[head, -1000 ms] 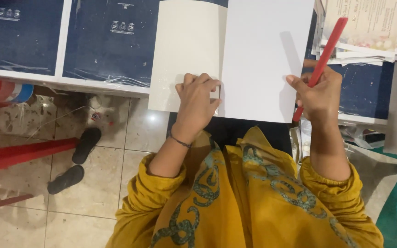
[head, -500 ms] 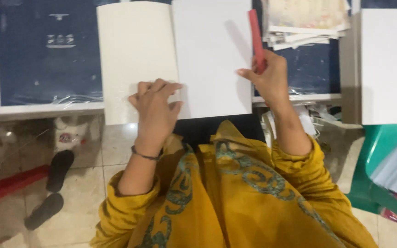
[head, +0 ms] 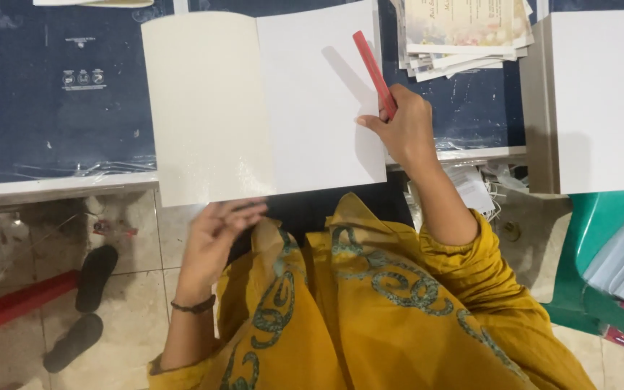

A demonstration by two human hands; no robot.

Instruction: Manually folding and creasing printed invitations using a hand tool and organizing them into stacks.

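Observation:
A large folded card [head: 254, 108] lies open on the dark blue table [head: 59, 108], its cream left half and white right half hanging over the near edge. My right hand [head: 399, 130] rests at the card's right edge and grips a thin red stick [head: 373, 68] that slants up across the white half. My left hand [head: 214, 235] hovers below the card's lower edge, off the table, fingers loosely spread and holding nothing. A dark band circles that wrist.
A stack of printed cards [head: 464, 32] sits right of the open card. A white board [head: 601, 101] lies at far right over a green plastic chair [head: 586, 245]. Black sandals [head: 84, 303] and a red bar [head: 9, 307] lie on the tiled floor at left.
My left hand has come off the card and dropped below its lower edge. My right hand with the red stick stays at the card's right side. The view has shifted.

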